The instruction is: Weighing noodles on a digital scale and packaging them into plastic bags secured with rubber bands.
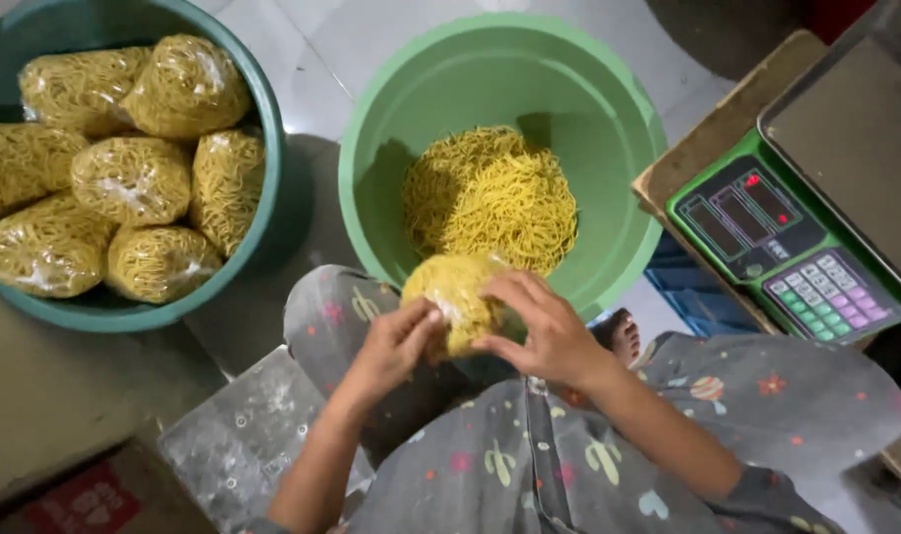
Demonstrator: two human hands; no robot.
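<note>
Left of the light green basin [629, 148], a teal basin [263, 129] holds filled noodle bags [134, 178]. At the light green basin's near rim, the left hand [391, 346] and right hand [549, 336] have their fingers clamped on a clear bag of yellow noodles [455, 302], probably light, soft, brittle and slippery, best gripped at its neck. Right of this basin stands a green scale [787, 247]; open room remains above the loose noodles [490, 193].

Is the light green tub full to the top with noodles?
No, the light green tub holds only a small heap of loose yellow noodles at its bottom, with bare walls all around it.
</note>
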